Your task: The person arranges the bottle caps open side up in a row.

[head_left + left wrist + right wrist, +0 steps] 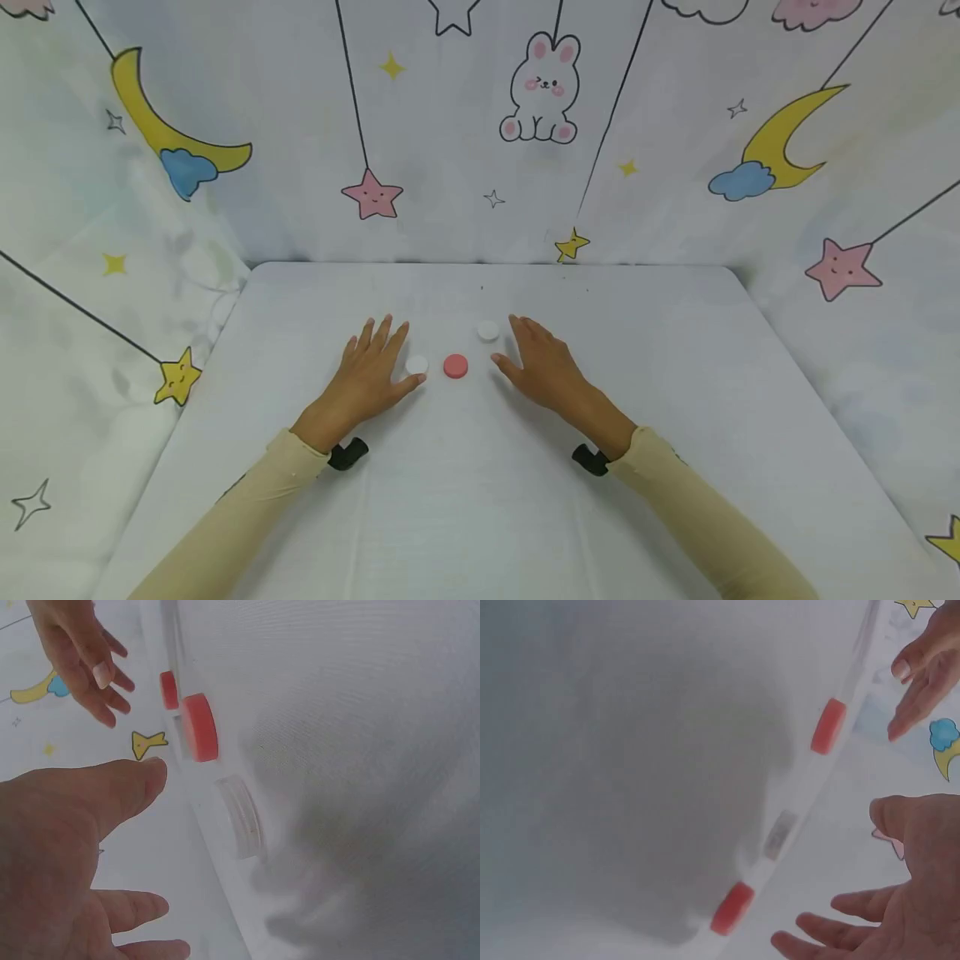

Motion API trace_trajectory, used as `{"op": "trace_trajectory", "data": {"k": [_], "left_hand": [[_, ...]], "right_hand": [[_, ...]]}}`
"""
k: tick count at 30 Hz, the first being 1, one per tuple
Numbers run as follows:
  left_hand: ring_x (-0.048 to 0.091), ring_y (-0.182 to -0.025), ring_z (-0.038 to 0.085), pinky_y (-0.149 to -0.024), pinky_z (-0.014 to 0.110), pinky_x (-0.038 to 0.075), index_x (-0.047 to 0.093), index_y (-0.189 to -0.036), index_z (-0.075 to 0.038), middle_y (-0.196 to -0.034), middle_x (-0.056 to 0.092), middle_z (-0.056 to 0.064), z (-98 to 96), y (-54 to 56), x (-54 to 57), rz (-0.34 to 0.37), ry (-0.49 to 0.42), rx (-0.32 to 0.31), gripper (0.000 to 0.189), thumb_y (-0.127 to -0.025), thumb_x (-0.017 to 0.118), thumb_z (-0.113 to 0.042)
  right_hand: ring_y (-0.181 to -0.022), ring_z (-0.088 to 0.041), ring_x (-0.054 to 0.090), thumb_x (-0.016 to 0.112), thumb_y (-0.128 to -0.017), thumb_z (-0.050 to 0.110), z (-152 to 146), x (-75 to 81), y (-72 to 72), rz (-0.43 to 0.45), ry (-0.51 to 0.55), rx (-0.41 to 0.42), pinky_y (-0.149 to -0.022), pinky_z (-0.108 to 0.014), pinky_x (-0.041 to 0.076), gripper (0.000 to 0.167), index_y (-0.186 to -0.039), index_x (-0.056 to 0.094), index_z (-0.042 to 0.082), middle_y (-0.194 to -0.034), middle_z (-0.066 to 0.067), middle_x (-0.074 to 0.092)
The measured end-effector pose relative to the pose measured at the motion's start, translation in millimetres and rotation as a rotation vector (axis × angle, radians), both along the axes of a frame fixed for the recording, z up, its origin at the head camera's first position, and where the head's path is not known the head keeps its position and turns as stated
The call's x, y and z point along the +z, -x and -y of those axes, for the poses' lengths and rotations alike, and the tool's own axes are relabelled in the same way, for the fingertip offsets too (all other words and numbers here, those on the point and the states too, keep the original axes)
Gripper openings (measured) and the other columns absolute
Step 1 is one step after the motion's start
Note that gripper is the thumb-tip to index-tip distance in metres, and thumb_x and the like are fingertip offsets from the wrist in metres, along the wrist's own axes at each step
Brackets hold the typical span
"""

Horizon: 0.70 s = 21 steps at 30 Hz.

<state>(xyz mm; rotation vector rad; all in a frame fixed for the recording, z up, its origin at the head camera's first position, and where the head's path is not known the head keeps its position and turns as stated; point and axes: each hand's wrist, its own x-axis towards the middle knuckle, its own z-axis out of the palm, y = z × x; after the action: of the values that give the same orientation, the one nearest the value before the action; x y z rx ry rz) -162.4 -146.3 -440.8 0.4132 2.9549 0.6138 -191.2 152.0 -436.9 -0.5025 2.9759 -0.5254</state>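
My left hand (367, 375) is held over the white table with fingers spread, holding nothing. Between its thumb and fingers, in the head view, shows a white disc (416, 365), which looks clear in the left wrist view. A red disc (455, 366) lies just right of it, and a second white disc (488, 332) sits farther back. With fingers extended and thumb apart, my right hand (551, 371) is beside that second white disc, also holding nothing. The right wrist view shows another red disc (733, 908) near the right hand, hidden in the head view.
The white tabletop (465, 517) has a rounded far edge. Behind it and at both sides hangs a pale cloth (450, 117) printed with moons, stars and a rabbit. A dark wrist strap piece (348, 455) shows under the left sleeve, another (590, 460) under the right.
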Motion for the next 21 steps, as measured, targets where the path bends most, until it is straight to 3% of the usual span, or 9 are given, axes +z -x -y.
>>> {"op": "trace_trajectory", "data": {"k": [11, 15, 21], "left_hand": [[0.031, -0.153, 0.052, -0.122, 0.066, 0.030, 0.043, -0.158, 0.000, -0.163, 0.040, 0.027, 3.8, -0.3, -4.7, -0.087, 0.041, -0.033, 0.075, -0.099, 0.074, -0.036], [0.037, -0.150, 0.053, -0.118, 0.067, 0.035, 0.051, -0.153, -0.001, -0.159, 0.045, 0.027, 6.7, 0.4, -7.4, -0.121, 0.037, -0.049, 0.067, -0.099, 0.075, -0.032], [0.043, -0.146, 0.052, -0.114, 0.067, 0.040, 0.057, -0.147, 0.000, -0.155, 0.049, 0.028, 10.4, -0.2, -13.4, -0.156, 0.014, -0.056, 0.062, -0.097, 0.078, -0.032]], "right_hand": [[-0.149, -0.035, 0.045, 0.061, -0.106, 0.046, 32.3, -7.2, 1.7, 0.009, -0.036, 0.046, -0.118, -0.058, 0.041, 0.073, -0.163, 0.037, 0.007, -0.161, -0.016, 0.046], [-0.150, -0.031, 0.044, 0.063, -0.105, 0.042, 44.1, -9.4, 0.7, 0.013, -0.057, 0.081, -0.120, -0.051, 0.041, 0.070, -0.162, 0.039, 0.010, -0.161, -0.013, 0.047], [-0.147, -0.032, 0.048, 0.064, -0.105, 0.040, 59.9, -12.4, -1.7, -0.019, -0.076, 0.138, -0.117, -0.056, 0.043, 0.065, -0.159, 0.044, 0.009, -0.157, -0.013, 0.052]]}}
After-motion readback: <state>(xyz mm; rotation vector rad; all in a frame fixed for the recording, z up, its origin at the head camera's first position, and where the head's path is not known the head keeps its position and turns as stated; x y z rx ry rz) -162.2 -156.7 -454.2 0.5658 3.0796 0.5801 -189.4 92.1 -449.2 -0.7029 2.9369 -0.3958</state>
